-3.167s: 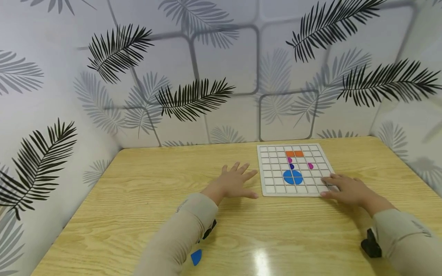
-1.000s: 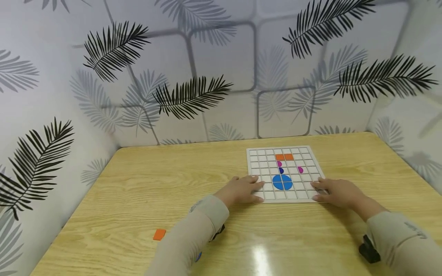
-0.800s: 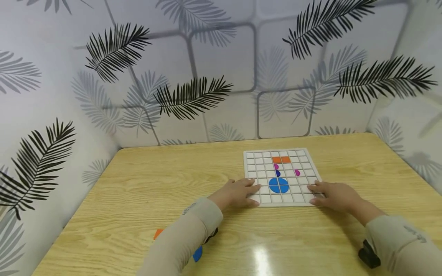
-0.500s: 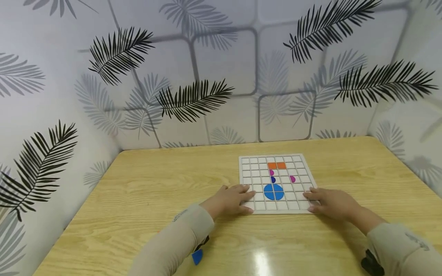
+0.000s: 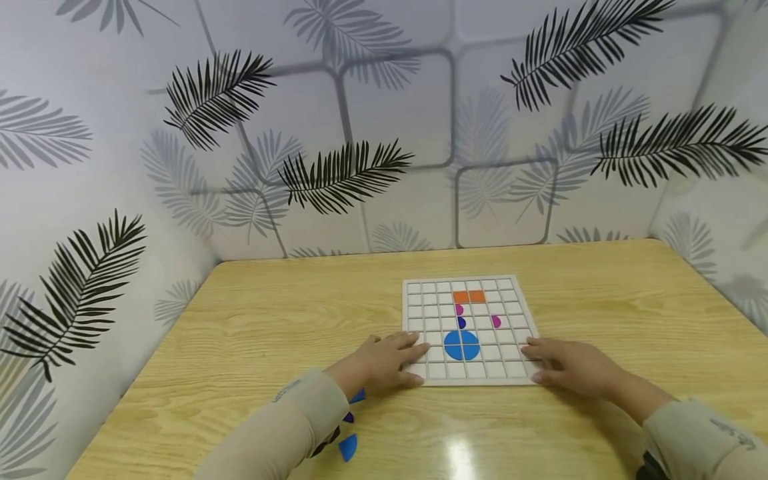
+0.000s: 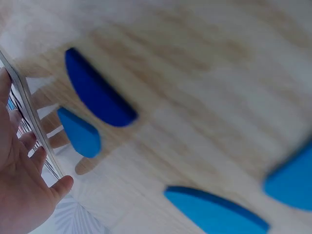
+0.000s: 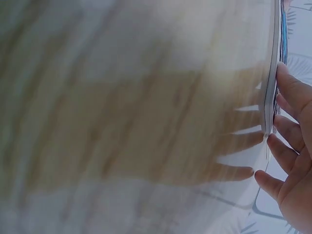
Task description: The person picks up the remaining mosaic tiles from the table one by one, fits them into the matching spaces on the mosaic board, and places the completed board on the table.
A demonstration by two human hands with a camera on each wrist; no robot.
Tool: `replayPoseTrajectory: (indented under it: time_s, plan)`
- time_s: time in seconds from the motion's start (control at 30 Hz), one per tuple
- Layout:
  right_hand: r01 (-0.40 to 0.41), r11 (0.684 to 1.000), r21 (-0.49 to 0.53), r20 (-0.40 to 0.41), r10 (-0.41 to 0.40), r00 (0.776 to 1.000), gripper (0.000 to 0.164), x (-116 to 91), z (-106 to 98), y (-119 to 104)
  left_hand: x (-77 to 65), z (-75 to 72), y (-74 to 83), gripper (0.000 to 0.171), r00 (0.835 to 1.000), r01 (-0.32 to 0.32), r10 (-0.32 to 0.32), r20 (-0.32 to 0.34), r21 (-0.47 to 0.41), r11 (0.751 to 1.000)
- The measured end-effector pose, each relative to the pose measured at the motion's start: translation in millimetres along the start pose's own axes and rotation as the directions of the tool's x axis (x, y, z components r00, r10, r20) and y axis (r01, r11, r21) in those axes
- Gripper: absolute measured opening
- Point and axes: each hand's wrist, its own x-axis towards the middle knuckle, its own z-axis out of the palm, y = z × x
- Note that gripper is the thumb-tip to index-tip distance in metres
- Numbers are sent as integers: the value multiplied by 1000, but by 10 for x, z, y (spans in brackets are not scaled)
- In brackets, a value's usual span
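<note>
In the head view, a white gridded board (image 5: 474, 383) lies flat on the wood-patterned table (image 5: 288, 300), right of centre, with a hand at either side. The left hand (image 5: 387, 360) rests its fingers on the near part of the board's left edge, thumb at the near left corner; its grip is loose, fingers apart. The right hand (image 5: 573, 365) touches the near part of the right edge, its fingers also apart. On the board, two orange squares (image 5: 477, 297) sit side by side at the far end, then a magenta half-round (image 5: 459, 310), a dark blue half-round (image 5: 461, 323) and, nearest, a blue circle (image 5: 454, 338) in four quarters. Another magenta half-round (image 5: 496, 322) lies further right. Loose blue pieces (image 5: 348, 447) lie near the left forearm.

In the left wrist view, three light blue pieces and one dark blue loose piece (image 6: 97, 92) lie on the table; fingers meet the board's edge.

In the right wrist view, spread fingers touch the board's rim.
</note>
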Motion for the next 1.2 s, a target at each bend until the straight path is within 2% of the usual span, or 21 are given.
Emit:
replayPoseTrajectory:
  time_s: [0.3, 0.53, 0.77, 1.03, 1.2]
  plan:
    - [89, 995, -45, 45, -87, 995, 49, 1, 23, -40, -89, 52, -41, 64, 1000, 6, -6, 10, -9, 1000]
    - [120, 990, -77, 50, -117, 992, 45, -23, 20, -14, -111, 20, -30, 65, 1000, -22, 22, -2, -16, 1000]
    - [173, 980, -103, 64, -167, 984, 44, 29, 11, -16, -119, -24, -83, 64, 1000, -28, 28, 3, -39, 999]
    - [169, 980, -105, 52, -164, 985, 42, 43, 2, -42, -123, -41, -90, 61, 1000, -12, 11, -8, -103, 995]
    - [165, 981, -106, 50, -160, 986, 42, 19, -7, -32, -160, -53, -107, 60, 999, -31, 24, -39, -179, 983]
